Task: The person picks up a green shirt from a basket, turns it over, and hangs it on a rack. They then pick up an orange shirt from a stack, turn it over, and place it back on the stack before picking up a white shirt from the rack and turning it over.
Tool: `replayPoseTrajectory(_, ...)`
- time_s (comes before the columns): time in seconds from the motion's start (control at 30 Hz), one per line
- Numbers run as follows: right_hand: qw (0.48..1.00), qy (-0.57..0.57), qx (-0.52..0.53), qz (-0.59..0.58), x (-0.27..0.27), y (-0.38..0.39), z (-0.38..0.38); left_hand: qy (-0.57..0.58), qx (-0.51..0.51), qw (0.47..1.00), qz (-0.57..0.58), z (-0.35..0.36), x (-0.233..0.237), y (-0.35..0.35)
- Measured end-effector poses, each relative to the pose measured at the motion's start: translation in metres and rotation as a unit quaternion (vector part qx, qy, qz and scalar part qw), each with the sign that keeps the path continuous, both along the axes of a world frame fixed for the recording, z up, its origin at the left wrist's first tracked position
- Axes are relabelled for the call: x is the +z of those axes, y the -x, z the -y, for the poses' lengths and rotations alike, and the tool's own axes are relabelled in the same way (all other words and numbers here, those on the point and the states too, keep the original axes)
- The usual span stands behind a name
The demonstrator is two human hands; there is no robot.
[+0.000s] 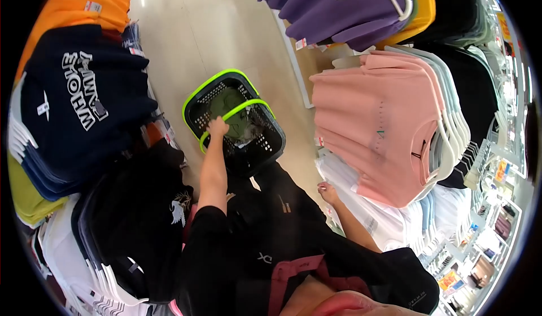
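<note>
My left hand (218, 126) is closed round the bright green handle of a black shopping basket (270, 141), which hangs in front of my legs. Inside the basket lies a folded olive-green garment (237, 118) with dark line markings, and a small crumpled item near its edge. Out to the right, my right hand (327, 193) is held beside my body with its fingers curled, near the white shirts (344, 180); whether anything small is between the fingers cannot be made out.
On the right hang a pink shirt (378, 124) and a purple shirt (344, 11) on racks. The left racks hold a navy shirt (79, 101), a black shirt (141, 220) and an orange garment (84, 11). A pale floor (192, 33) runs between the racks.
</note>
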State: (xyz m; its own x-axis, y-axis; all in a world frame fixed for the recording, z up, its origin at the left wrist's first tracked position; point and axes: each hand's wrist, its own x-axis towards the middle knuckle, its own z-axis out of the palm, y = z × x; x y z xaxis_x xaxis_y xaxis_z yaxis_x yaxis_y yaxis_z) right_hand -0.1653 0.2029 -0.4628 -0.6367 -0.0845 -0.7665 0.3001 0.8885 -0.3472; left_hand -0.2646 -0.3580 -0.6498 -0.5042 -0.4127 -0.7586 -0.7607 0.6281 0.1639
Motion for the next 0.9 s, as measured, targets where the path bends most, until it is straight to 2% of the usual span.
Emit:
replayPoseTrajectory(0.13,0.997,0.050,-0.060,-0.020,-0.037,0.004,-0.012,-0.070,0.004,0.997,0.006,-0.036,0.040,-0.011)
replayPoseTrajectory(0.2,0.997,0.052,-0.052,-0.025,-0.032,0.013,-0.002,-0.114,-0.079,0.990,0.002,-0.064,0.055,-0.024)
replayPoseTrajectory(0.23,0.998,0.041,-0.035,-0.026,-0.030,0.025,0.003,-0.135,-0.155,0.979,0.013,-0.079,0.054,-0.034)
replayPoseTrajectory(0.27,0.997,0.055,-0.034,-0.041,-0.036,0.033,0.003,-0.184,-0.188,0.963,0.056,-0.095,0.046,-0.045)
replayPoseTrajectory(0.3,0.997,0.069,-0.027,-0.036,-0.050,0.034,-0.002,-0.195,-0.170,0.961,0.094,-0.113,0.070,-0.050)
replayPoseTrajectory(0.33,0.996,0.082,-0.021,-0.029,-0.060,0.039,0.000,-0.126,-0.174,0.976,0.020,-0.131,0.062,-0.069)
replayPoseTrajectory(0.37,0.995,0.088,-0.030,-0.032,-0.055,0.049,0.006,-0.126,-0.099,0.986,0.046,-0.142,0.082,-0.067)
replayPoseTrajectory(0.4,0.994,0.096,-0.032,-0.041,-0.054,0.060,0.011,-0.115,-0.092,0.988,0.045,-0.148,0.089,-0.064)
replayPoseTrajectory(0.47,0.984,0.139,-0.110,-0.003,-0.050,0.069,0.010,-0.113,-0.108,0.988,0.015,-0.145,0.093,-0.050)
replayPoseTrajectory(0.5,0.980,0.152,-0.126,-0.021,-0.041,0.073,0.011,-0.120,-0.102,0.988,0.003,-0.139,0.115,-0.039)
replayPoseTrajectory(0.53,0.980,0.157,-0.122,-0.021,-0.045,0.072,0.004,-0.120,-0.117,0.986,-0.022,-0.131,0.116,-0.033)
replayPoseTrajectory(0.6,0.975,0.180,-0.129,-0.001,-0.057,0.073,-0.004,-0.137,-0.095,0.986,0.004,-0.118,0.127,-0.027)
replayPoseTrajectory(0.63,0.974,0.188,-0.125,-0.005,-0.061,0.076,-0.008,-0.129,-0.093,0.987,-0.001,-0.114,0.127,-0.023)
replayPoseTrajectory(0.7,0.982,0.152,-0.109,0.002,-0.068,0.068,-0.021,-0.107,-0.153,0.980,-0.071,-0.113,0.128,-0.030)
replayPoseTrajectory(0.8,0.989,0.136,-0.056,0.018,-0.107,0.064,-0.043,-0.134,-0.093,0.985,-0.055,-0.106,0.165,-0.008)
replayPoseTrajectory(0.87,0.993,0.110,-0.021,0.031,-0.092,0.073,-0.041,-0.119,-0.075,0.989,-0.038,-0.101,0.190,0.016)
replayPoseTrajectory(0.9,0.996,0.083,0.013,0.038,-0.083,0.083,-0.039,-0.110,-0.098,0.988,-0.048,-0.098,0.185,0.025)
